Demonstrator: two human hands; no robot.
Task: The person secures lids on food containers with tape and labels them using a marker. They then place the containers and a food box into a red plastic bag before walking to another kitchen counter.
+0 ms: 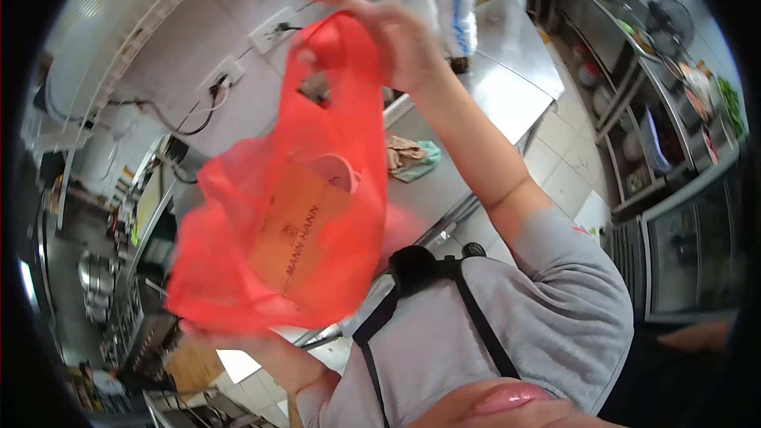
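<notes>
A translucent red plastic bag [349, 246] is stretched out in front of my chest. Through its film I make out a brown packet printed "MANN HANN" [305, 226] and the round rim of a pale cup or tub [337, 170]. My right hand [400, 40] grips the bag's handle at the top, one finger pointing out to the left. At the bag's lower edge is my left hand [234, 338], blurred and partly covered by the bag, so its fingers do not show clearly.
Behind the bag is a steel table [507, 55] with crumpled cloths [412, 157] on it. Wall sockets [226, 75] with cables are at upper left. A steel counter [634, 55] holding a fan [670, 25] and a glass-door fridge [694, 238] stand on the right. Another person [107, 384] is at lower left.
</notes>
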